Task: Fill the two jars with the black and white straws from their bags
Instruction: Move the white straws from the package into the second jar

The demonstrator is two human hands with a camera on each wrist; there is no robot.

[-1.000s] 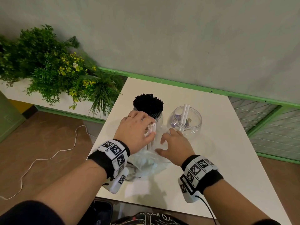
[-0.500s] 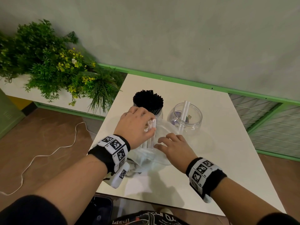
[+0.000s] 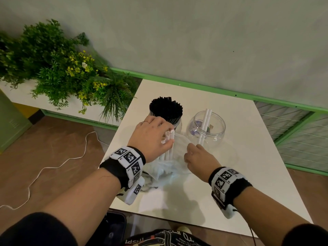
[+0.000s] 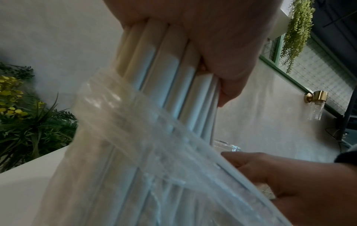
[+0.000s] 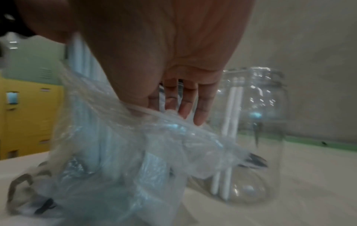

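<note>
Head view: left hand is gripping a bundle of white straws, standing upright in the plastic bag, long axis vertical, at 9 o'clock from the clear jar. Right hand is pinching the bag's edge. Risk: clinging plastic is likely to drag straws loose, scattering them.

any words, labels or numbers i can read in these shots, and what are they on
Nothing reads reliably.
Wristband markers: black-and-white square codes; the tiny characters beside them are too small to read.
Dark printed cloth at the bottom edge of the head view: white lettering upside down and cut off, not legible.
Clear jar, plastic bag: no text visible.
</note>
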